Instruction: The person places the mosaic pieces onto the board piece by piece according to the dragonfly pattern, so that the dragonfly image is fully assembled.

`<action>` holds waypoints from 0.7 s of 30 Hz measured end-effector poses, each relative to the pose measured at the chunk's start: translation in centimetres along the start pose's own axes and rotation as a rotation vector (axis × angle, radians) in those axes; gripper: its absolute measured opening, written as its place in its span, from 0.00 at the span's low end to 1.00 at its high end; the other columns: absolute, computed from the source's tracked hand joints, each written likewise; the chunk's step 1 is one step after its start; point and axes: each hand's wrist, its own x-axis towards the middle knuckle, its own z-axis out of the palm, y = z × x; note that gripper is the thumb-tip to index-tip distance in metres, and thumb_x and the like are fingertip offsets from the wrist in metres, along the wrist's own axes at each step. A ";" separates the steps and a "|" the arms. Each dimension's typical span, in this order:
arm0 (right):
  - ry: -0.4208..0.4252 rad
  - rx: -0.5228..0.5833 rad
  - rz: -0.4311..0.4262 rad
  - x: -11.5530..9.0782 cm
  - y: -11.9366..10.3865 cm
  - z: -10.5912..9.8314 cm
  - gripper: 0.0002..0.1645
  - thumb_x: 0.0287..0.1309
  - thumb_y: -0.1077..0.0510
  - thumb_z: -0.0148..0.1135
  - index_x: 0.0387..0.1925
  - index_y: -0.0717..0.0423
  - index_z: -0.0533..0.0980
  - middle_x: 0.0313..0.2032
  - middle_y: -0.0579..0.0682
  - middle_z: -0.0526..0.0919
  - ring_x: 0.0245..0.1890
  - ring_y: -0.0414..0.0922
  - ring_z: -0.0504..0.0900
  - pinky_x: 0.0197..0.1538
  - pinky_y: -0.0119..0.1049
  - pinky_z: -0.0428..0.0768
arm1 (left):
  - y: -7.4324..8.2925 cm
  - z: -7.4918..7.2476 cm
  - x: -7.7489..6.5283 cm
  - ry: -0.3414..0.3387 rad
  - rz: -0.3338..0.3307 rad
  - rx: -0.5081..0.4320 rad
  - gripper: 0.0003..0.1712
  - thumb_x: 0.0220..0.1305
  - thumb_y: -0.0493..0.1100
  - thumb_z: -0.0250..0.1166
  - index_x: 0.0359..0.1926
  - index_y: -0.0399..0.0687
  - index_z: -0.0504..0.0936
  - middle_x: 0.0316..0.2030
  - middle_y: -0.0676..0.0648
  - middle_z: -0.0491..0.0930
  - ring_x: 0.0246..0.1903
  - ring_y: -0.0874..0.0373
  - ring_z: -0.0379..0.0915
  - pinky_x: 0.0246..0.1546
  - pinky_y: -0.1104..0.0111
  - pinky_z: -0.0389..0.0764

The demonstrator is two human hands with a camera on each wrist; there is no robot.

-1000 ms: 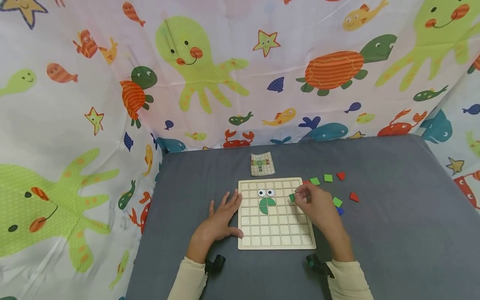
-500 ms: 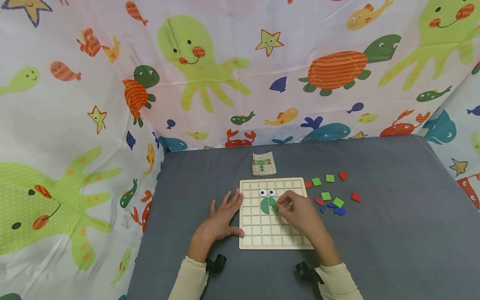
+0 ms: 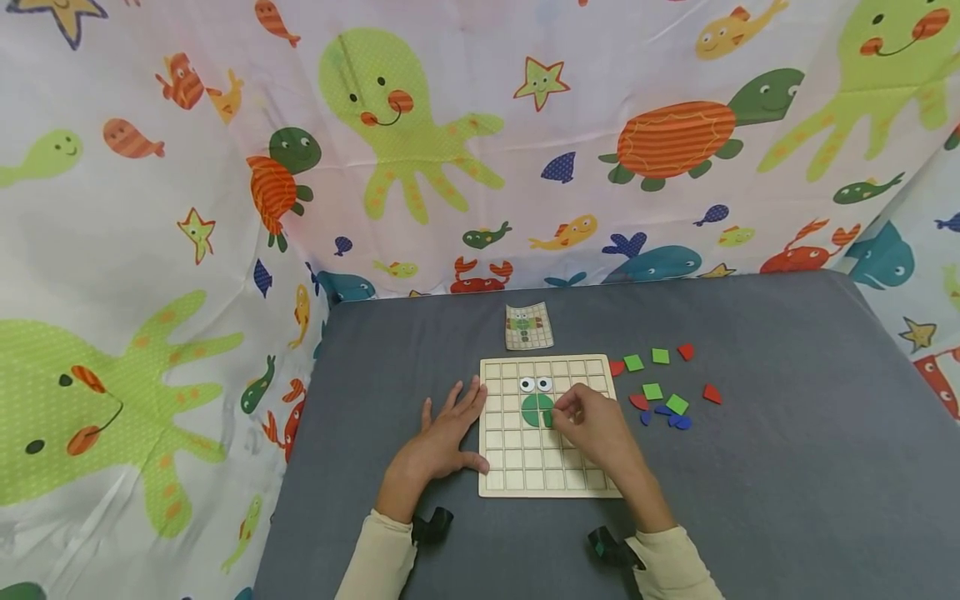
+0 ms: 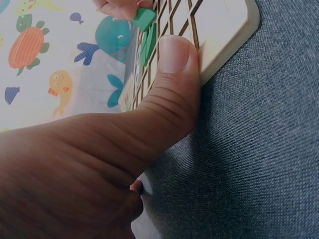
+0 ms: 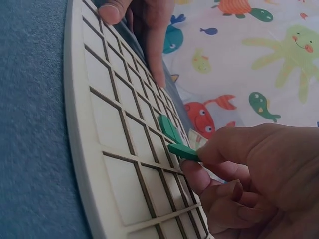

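Observation:
A pale wooden grid board [image 3: 517, 471] lies on the grey cloth. My left hand [image 3: 437, 446] rests along its left edge, fingers spread and straight, the thumb on the rim. Between thumb and fingertips my right hand [image 3: 596, 423] pinches a green quarter-circle tile [image 5: 183, 152], held tilted just above the grid in the right wrist view. Beside it, several green tiles [image 3: 531, 410] sit in the cells as part of a circle. Two round eye tiles [image 3: 527, 384] lie above them. The right fingers partly hide the held tile in the head view.
A small pattern card [image 3: 528, 327] lies behind the board. Right of the board are scattered green square tiles [image 3: 660, 357], red tiles [image 3: 712, 393] and blue tiles [image 3: 680, 422]. A curtain printed with sea animals [image 3: 465, 108] hangs behind the grey table [image 3: 787, 467].
My right hand has carried the green tile left from the board's right side to beside the green circle, uncovering loose tiles at the right. The left hand stays in place.

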 end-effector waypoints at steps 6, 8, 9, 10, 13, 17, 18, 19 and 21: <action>0.006 0.005 0.037 0.1 -0.2 0.2 0.04 0.63 0.58 0.72 0.35 0.50 0.82 0.29 0.44 0.84 0.30 0.42 0.77 0.35 0.38 0.75 | 0.0 0.0 0.2 -0.002 -0.008 0.008 0.71 0.53 0.57 0.79 0.87 0.54 0.43 0.86 0.50 0.36 0.84 0.45 0.26 0.75 0.29 0.30; 0.007 0.004 0.042 0.1 -0.3 0.2 0.04 0.62 0.58 0.72 0.35 0.51 0.82 0.29 0.44 0.84 0.30 0.43 0.77 0.35 0.38 0.75 | 0.0 0.0 0.1 -0.001 -0.008 0.002 0.71 0.52 0.57 0.79 0.87 0.54 0.43 0.86 0.50 0.36 0.84 0.45 0.27 0.75 0.29 0.30; 0.007 0.003 0.043 0.1 -0.3 0.2 0.04 0.62 0.58 0.73 0.35 0.51 0.82 0.29 0.44 0.84 0.30 0.43 0.77 0.35 0.39 0.75 | 0.0 0.0 0.1 -0.002 -0.008 0.001 0.71 0.52 0.57 0.79 0.87 0.54 0.43 0.86 0.50 0.36 0.84 0.45 0.27 0.75 0.29 0.30; 0.007 0.002 0.042 0.1 -0.4 0.3 0.05 0.62 0.58 0.73 0.35 0.52 0.82 0.29 0.45 0.84 0.30 0.43 0.77 0.36 0.39 0.75 | 0.0 0.0 0.1 0.000 -0.006 -0.002 0.71 0.52 0.57 0.79 0.87 0.53 0.43 0.86 0.50 0.36 0.84 0.44 0.27 0.75 0.29 0.30; 0.005 0.000 0.043 0.1 -0.4 0.3 0.06 0.62 0.58 0.74 0.35 0.52 0.82 0.29 0.45 0.84 0.30 0.43 0.78 0.36 0.40 0.76 | 0.1 -0.1 0.0 0.002 -0.005 -0.004 0.72 0.52 0.56 0.80 0.87 0.53 0.43 0.86 0.49 0.36 0.84 0.44 0.27 0.75 0.29 0.30; 0.006 -0.009 0.051 0.1 -0.4 0.3 0.06 0.63 0.57 0.74 0.35 0.52 0.82 0.28 0.45 0.84 0.30 0.43 0.78 0.35 0.39 0.76 | 0.0 -0.1 0.0 0.001 -0.003 0.000 0.71 0.52 0.56 0.79 0.87 0.54 0.43 0.86 0.49 0.36 0.84 0.44 0.27 0.75 0.29 0.30; 0.007 -0.013 0.054 0.0 -0.4 0.4 0.07 0.63 0.57 0.74 0.35 0.52 0.82 0.28 0.45 0.84 0.30 0.43 0.78 0.35 0.39 0.76 | 0.1 -0.1 -0.1 0.000 -0.004 0.000 0.71 0.53 0.56 0.79 0.87 0.54 0.43 0.86 0.50 0.36 0.84 0.44 0.27 0.75 0.29 0.30; 0.009 -0.017 0.054 0.0 -0.4 0.4 0.07 0.63 0.56 0.74 0.35 0.52 0.82 0.28 0.45 0.84 0.30 0.42 0.78 0.35 0.39 0.77 | 0.1 -0.1 0.0 0.000 -0.003 0.002 0.71 0.53 0.56 0.79 0.87 0.53 0.43 0.86 0.49 0.36 0.84 0.44 0.27 0.75 0.29 0.30; 0.012 -0.023 0.055 0.0 -0.4 0.4 0.07 0.63 0.56 0.74 0.35 0.52 0.82 0.28 0.45 0.84 0.29 0.42 0.78 0.35 0.39 0.77 | 0.1 -0.1 -0.1 0.000 -0.003 0.003 0.71 0.53 0.56 0.79 0.87 0.53 0.44 0.86 0.49 0.37 0.84 0.43 0.28 0.75 0.29 0.31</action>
